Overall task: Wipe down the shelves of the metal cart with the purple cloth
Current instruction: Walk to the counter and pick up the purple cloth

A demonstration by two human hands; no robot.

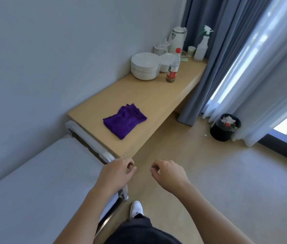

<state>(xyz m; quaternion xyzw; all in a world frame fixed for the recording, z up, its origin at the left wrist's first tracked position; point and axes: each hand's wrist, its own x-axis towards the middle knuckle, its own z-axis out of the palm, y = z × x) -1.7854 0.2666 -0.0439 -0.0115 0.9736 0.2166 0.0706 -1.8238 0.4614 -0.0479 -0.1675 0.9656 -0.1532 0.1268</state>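
Note:
A folded purple cloth (124, 121) lies on the near end of a light wooden table (156, 95) against the wall. The metal cart (33, 182) fills the lower left, its flat top shelf pale and its shiny handle bar (90, 140) next to the table's end. My left hand (115, 175) hovers over the cart's near corner with fingers curled and nothing in it. My right hand (168, 174) hangs beside it over the floor, also loosely curled and holding nothing. Both hands are well short of the cloth. The cart's lower shelves are hidden.
At the table's far end stand stacked white plates (145, 66), a red-capped bottle (173, 66), a white jug and cups (177, 40), and a spray bottle (201, 46). Grey curtains (227, 59) hang right; a black bin (225, 127) sits on the floor.

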